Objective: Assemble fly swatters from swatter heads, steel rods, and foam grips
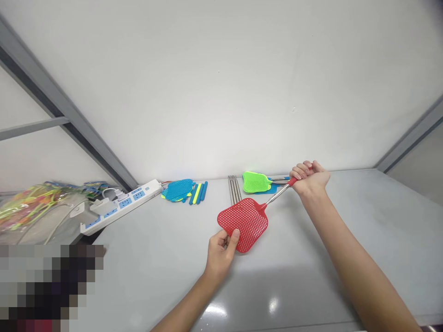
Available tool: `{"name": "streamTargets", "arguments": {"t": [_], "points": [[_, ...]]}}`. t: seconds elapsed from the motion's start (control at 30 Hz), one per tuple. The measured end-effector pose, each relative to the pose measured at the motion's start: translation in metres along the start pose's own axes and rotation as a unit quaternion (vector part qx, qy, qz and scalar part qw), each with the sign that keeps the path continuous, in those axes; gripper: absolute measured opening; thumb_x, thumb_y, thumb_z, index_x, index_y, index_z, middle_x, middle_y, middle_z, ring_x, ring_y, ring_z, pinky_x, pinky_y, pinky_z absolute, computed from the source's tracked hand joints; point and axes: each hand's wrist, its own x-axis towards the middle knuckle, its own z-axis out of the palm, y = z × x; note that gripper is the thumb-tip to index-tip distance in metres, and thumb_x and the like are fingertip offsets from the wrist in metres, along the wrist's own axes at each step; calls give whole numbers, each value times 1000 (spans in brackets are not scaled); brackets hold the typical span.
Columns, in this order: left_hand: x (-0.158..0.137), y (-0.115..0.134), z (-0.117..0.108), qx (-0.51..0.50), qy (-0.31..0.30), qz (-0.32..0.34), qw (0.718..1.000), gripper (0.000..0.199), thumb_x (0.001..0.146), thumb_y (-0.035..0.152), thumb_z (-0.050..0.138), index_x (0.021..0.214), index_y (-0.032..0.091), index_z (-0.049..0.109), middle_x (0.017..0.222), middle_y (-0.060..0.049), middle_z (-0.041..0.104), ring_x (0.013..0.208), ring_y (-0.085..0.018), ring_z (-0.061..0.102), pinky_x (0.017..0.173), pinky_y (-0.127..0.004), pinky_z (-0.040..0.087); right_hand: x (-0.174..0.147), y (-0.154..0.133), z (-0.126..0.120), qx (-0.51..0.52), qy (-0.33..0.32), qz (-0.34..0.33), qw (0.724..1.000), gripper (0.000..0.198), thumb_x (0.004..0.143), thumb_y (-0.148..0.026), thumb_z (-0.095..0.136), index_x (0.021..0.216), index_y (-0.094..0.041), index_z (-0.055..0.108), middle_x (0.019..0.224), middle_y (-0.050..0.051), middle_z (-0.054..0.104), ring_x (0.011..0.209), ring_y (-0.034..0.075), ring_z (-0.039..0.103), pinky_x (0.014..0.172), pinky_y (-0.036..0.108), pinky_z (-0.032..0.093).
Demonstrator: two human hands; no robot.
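A red fly swatter is held above the grey table between my two hands. My left hand pinches the near left edge of its perforated head, thumb on top. Wrapped round the red handle at the other end is my right hand, palm turned up. A metal shaft joins the head and the handle. Behind it lie assembled swatters with a green head on top. Several loose metal rods lie side by side, partly hidden by the red head.
Loose blue swatter heads are stacked at the back, beside several blue and yellow handle grips. A white power strip with plugs lies at the left. Beyond it is a clear bag of colourful items. A wall bounds the table's far edge.
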Motion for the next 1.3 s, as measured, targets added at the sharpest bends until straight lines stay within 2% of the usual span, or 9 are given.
{"name": "streamTargets", "arguments": {"t": [0.47, 0.67, 0.77, 0.87, 1.0, 1.13, 1.3], "points": [[2, 0, -5, -68, -5, -17, 998, 31, 73, 36, 54, 52, 15, 47, 42, 4, 38, 35, -5, 29, 35, -19, 22, -3, 14, 3, 17, -5, -17, 1000, 24, 73, -25, 33, 51, -18, 28, 36, -9, 18, 28, 5, 16, 28, 17, 14], [7, 0, -9, -133, 15, -49, 990, 30, 73, 41, 52, 59, 15, 47, 44, 6, 35, 38, -5, 24, 35, -18, 18, -7, 22, 6, 14, 40, -28, 999, 22, 70, -25, 33, 50, -19, 25, 36, -10, 17, 28, 5, 15, 28, 17, 14], [11, -1, -12, -164, 35, -56, 984, 28, 74, 43, 50, 67, 15, 51, 47, 6, 38, 39, -5, 25, 36, -18, 18, -9, 29, 4, 13, 68, -31, 997, 22, 69, -25, 32, 49, -19, 24, 35, -10, 16, 28, 5, 15, 28, 18, 15], [15, 1, -15, -195, 67, -53, 977, 29, 74, 44, 50, 76, 15, 55, 56, 3, 49, 43, -6, 33, 38, -18, 22, -9, 39, 0, 13, 108, -30, 994, 23, 69, -25, 31, 49, -19, 22, 34, -10, 16, 27, 5, 15, 28, 19, 14], [19, 6, -20, -219, 130, -57, 965, 31, 71, 44, 54, 83, 15, 57, 68, -1, 56, 48, -7, 40, 40, -17, 27, -11, 54, -8, 6, 131, -10, 991, 23, 70, -25, 29, 48, -19, 22, 33, -9, 18, 27, 5, 16, 29, 19, 17], [23, 7, -24, -229, 181, -77, 953, 32, 66, 42, 59, 80, 14, 57, 64, 1, 55, 46, -6, 40, 40, -17, 26, -12, 66, -16, -5, 140, -10, 990, 23, 70, -25, 28, 48, -19, 23, 33, -10, 19, 27, 5, 17, 30, 18, 18], [24, 2, -24, -226, 187, -94, 951, 30, 65, 43, 59, 74, 14, 54, 54, 5, 48, 39, -4, 30, 36, -17, 20, -16, 70, -32, -31, 137, -20, 990, 26, 73, -26, 24, 49, -19, 21, 34, -10, 17, 27, 5, 17, 30, 18, 20]]}}
